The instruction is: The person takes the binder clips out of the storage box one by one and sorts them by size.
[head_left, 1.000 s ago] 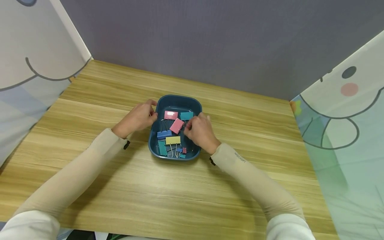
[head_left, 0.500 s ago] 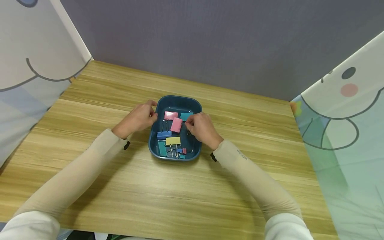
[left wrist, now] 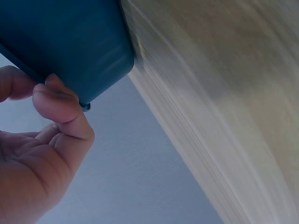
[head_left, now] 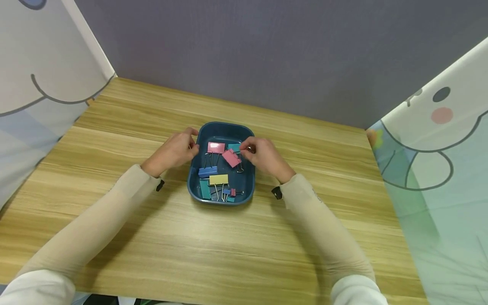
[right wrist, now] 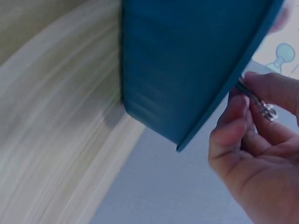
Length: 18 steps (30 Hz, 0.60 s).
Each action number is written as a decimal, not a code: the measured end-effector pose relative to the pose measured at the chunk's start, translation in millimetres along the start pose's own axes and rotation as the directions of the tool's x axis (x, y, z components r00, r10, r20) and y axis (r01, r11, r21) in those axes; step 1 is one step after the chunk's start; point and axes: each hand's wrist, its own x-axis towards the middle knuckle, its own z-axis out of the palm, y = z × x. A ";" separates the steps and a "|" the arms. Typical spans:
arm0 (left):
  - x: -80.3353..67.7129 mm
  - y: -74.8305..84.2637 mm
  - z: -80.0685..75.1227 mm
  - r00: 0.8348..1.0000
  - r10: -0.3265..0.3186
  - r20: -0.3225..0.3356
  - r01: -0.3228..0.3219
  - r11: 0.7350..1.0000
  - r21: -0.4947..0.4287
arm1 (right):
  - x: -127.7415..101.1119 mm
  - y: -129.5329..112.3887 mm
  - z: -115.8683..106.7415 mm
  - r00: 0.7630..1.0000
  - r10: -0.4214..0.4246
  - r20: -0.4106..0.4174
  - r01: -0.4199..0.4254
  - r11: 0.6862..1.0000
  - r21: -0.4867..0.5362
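A dark blue tray [head_left: 248, 186] holds several binder clips in pink, teal, blue and yellow. At the tray's left rim my left hand [head_left: 173, 150] pinches the edge; the left wrist view shows the thumb and fingertips on either side of the tray wall [left wrist: 84, 56]. Over the right side, my right hand [head_left: 264, 156] pinches a wire handle of a tilted pink binder clip [head_left: 231, 158]. Its other handle hangs down below. In the right wrist view the metal handle [right wrist: 254, 99] shows between thumb and fingers, while the clip's body is hidden behind the tray wall.
Inside the tray, another pink clip [head_left: 216, 147], a blue clip [head_left: 207, 171] and a yellow clip [head_left: 219, 179] lie close together. A teal clip [head_left: 234, 147] sits partly behind the right fingertips. The wooden table [head_left: 221, 250] meets a grey panel [head_left: 244, 55] at the back.
My right hand has shifted right, and the pink binder clip has turned and moved slightly right with it. The left hand stays at the tray rim.
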 end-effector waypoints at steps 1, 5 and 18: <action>0.1 0.2 0.1 1.000 -0.001 0.001 0.001 1.000 -0.001 | -0.5 0.5 -1.3 1.000 -0.004 -0.009 0.004 1.000 0.009; 0.6 0.8 -0.2 1.000 -0.003 0.004 0.003 1.000 -0.002 | -2.6 1.8 -7.1 0.998 -0.022 -0.057 0.023 0.999 0.027; 1.2 -0.7 -3.8 1.000 -0.008 0.000 0.008 1.000 0.011 | -9.7 7.1 -50.8 0.979 -0.081 -0.187 0.096 0.993 0.072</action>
